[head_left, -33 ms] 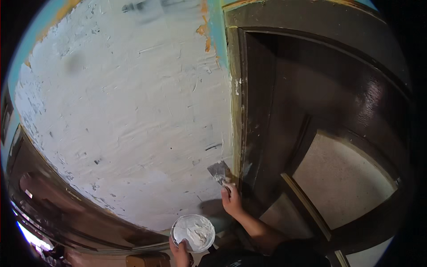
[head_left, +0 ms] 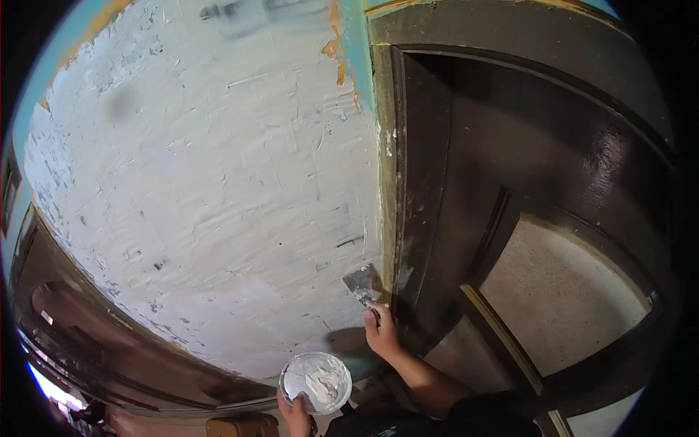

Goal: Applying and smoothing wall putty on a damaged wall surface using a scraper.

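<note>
The right hand [head_left: 381, 333], curled in a grip, reaches ahead on a bare forearm [head_left: 422, 376] slanting up leftward. The left hand [head_left: 295, 419] (thumb [head_left: 299, 403] uppermost) grips lower, near the view's bottom edge.

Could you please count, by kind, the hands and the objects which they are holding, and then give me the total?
Hands: 2 (left hand, right hand)
Scraper, in the right hand: 1
Round container, in the left hand: 1
Total: 4, not counting the white paste inside the container
</note>
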{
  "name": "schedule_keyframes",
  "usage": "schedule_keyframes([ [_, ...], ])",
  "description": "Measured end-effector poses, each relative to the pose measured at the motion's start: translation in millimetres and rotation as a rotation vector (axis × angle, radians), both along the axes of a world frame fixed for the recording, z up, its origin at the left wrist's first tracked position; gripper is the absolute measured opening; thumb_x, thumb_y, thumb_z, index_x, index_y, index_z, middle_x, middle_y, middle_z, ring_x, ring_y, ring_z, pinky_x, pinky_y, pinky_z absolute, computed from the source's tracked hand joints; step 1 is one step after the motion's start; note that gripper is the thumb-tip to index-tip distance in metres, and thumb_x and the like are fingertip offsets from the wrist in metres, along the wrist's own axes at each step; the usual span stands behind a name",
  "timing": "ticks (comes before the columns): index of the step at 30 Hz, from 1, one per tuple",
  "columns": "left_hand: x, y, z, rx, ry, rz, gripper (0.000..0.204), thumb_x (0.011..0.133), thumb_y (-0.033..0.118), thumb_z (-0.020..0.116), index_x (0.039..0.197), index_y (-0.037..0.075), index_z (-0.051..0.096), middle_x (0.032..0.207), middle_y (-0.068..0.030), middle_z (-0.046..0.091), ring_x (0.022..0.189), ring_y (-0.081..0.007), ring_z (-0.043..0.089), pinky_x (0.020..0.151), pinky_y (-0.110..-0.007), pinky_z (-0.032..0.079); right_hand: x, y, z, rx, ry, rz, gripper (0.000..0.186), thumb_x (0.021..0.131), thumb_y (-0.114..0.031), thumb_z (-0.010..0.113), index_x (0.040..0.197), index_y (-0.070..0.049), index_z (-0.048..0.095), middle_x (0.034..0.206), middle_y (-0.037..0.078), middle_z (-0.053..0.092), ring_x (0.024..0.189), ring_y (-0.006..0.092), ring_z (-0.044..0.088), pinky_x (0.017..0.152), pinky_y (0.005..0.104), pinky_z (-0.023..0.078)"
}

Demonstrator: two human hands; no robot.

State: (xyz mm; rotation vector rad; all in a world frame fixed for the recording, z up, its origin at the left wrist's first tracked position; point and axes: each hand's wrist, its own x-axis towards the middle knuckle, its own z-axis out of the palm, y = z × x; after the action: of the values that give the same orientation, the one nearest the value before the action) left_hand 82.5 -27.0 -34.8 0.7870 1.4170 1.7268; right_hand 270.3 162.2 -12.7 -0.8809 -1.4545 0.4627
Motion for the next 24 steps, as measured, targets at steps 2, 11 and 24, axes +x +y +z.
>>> schedule_keyframes([
  [2,-3.8,5.9,-12.3,-0.016,-0.018,0.021,0.048,0.076,-0.003,0.045,0.123,-0.002,0.039,0.113,-0.0107,0.051,0.101,-0.0179,0.049,0.090,-0.027,0.036,0.9,-2.0,13.1,-0.026,0.035,0.021,0.026,0.087,-0.014,0.054,0.110,-0.003,0.052,0.083,0.015,0.058,0.076,0.0299,0.058,0.068,0.0340,0.046],
  [11,17.6,9.4,21.8,-0.041,-0.115,-0.039,0.047,0.077,0.000,0.045,0.124,-0.001,0.039,0.112,-0.0104,0.051,0.100,-0.0183,0.048,0.088,-0.028,0.037,6.4,-2.1,4.1,-0.040,-0.023,-0.024,0.027,0.087,-0.017,0.054,0.107,-0.001,0.045,0.093,0.016,0.053,0.084,0.0277,0.054,0.076,0.0354,0.043],
  [24,6.2,16.8,4.3,-0.030,-0.076,-0.122,0.041,0.078,-0.001,0.046,0.118,-0.002,0.042,0.106,-0.0103,0.054,0.095,-0.0169,0.050,0.085,-0.028,0.039,70.5,-53.4,171.0,-0.129,-0.758,0.046,0.017,0.078,-0.012,0.057,0.095,-0.008,0.058,0.086,0.011,0.055,0.079,0.0278,0.057,0.066,0.0370,0.047],
])
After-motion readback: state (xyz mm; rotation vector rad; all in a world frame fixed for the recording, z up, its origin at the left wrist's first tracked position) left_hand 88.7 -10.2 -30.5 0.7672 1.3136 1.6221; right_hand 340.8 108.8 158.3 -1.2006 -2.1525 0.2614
